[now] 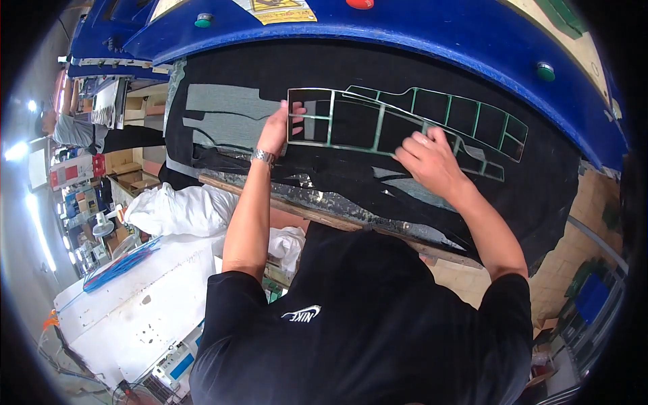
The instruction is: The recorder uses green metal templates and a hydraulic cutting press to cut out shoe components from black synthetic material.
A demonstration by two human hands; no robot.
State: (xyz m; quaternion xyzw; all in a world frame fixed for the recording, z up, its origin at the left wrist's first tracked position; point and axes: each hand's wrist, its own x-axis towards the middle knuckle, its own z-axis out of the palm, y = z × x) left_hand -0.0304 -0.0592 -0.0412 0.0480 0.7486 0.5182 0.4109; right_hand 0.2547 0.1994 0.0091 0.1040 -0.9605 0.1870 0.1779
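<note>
My left hand (pixel 274 129) grips the left end of a long steel-rule cutting die (pixel 331 119), an open green-edged metal frame with crossbars. Its thumb is at the outer edge, and its fingers show through the end opening. Farther along the same die, my right hand (pixel 430 163) has its fingers curled at the frame; their exact contact is partly hidden. Behind and to the right, a second curved cutting die (pixel 477 120) overlaps the first in view. Beneath both spreads black fabric (pixel 233 67), with cut-out gaps showing a grey surface (pixel 223 100) at the left.
A blue machine beam (pixel 445 47) with green buttons (pixel 545 71) arches along the far side. A wooden strip (pixel 283 197) runs along the near edge. White sacking (pixel 179 209) and a white table (pixel 142 297) stand at left. Another person (pixel 81 128) is farther left.
</note>
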